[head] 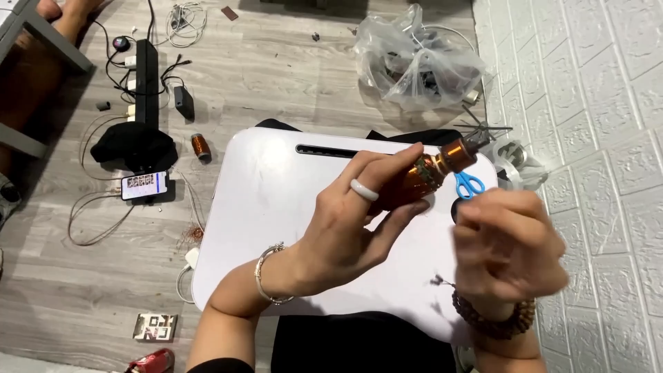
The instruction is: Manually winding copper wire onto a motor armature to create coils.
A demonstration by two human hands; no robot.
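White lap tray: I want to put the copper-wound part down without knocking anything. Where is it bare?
The white tray is bare at its left half, between the slot and left hand. Crowded at right: blue scissors, right hand.

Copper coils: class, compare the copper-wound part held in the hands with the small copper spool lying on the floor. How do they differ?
The copper-wound part is held up in the left hand over the white table; the small spool lies untouched on the wooden floor. The held part looks larger and longer. Both share shiny copper-coloured wire.
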